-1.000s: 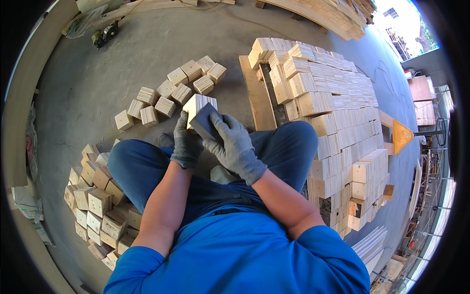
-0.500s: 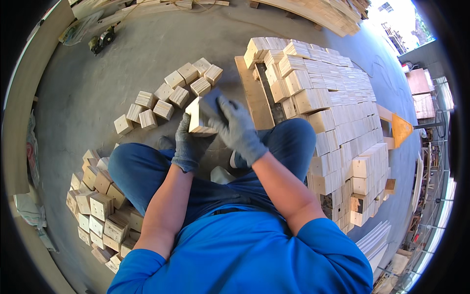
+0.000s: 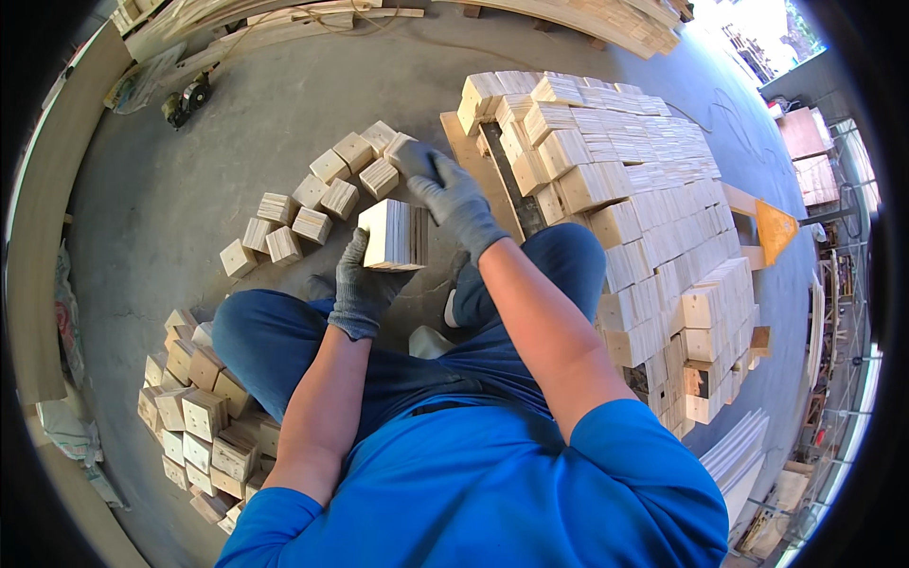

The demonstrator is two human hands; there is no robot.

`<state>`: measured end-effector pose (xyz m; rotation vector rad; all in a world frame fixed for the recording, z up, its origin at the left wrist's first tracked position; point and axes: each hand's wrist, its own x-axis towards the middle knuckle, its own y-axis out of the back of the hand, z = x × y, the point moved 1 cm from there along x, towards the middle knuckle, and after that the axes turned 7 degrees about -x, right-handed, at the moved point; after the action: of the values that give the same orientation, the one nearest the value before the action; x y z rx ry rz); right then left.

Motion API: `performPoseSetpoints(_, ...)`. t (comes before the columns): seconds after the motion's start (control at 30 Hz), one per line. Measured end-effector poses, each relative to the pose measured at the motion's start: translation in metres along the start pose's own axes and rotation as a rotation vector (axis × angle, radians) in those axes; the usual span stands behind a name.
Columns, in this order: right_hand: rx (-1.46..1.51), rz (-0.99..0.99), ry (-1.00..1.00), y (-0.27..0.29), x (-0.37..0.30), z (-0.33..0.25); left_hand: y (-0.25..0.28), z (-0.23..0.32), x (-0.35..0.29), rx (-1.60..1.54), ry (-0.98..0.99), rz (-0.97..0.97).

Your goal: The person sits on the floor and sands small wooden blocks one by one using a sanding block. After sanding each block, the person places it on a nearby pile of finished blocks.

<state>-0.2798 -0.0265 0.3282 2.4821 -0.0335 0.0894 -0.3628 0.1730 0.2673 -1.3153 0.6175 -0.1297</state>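
Note:
In my gloved left hand (image 3: 362, 292) is a wooden block (image 3: 394, 235) of layered wood, gripped from below and from its left side. The pale smooth side faces left; the striped side faces right. My gloved right hand (image 3: 458, 203) is closed around a dark grey sanding block (image 3: 415, 159), held above and to the right of the wooden block and apart from it. Just beyond both hands, several loose wooden blocks (image 3: 311, 192) lie in a bent double row on the concrete floor.
At the right, a large stack of wooden blocks (image 3: 653, 227) stands on a pallet (image 3: 492, 185), with a yellow pallet jack (image 3: 776, 232) behind. Near my left knee is a heap of blocks (image 3: 205, 417). A power tool (image 3: 187, 100) lies at the far left; long boards (image 3: 587, 21) lie at the back.
My right hand has lifted the sanding block up and away from the wooden block, uncovering its striped side. The left hand keeps its hold, nearly in place.

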Motion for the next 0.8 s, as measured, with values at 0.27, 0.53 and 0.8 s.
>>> performPoseSetpoints(0.27, 0.764, -0.102, -0.589, -0.019, -0.071, 0.068, -0.01, 0.012, 0.0, 0.0, -0.09, -0.056)
performPoseSetpoints(0.53, 1.046, -0.065, -0.788, -0.031, -0.109, 0.041, 0.004, 0.008, 0.006, 0.26, -0.213, 0.123)
performPoseSetpoints(0.8, 1.154, -0.071, -0.789, -0.029, -0.115, 0.054, -0.021, 0.018, -0.008, 0.554, -0.227, -0.118)
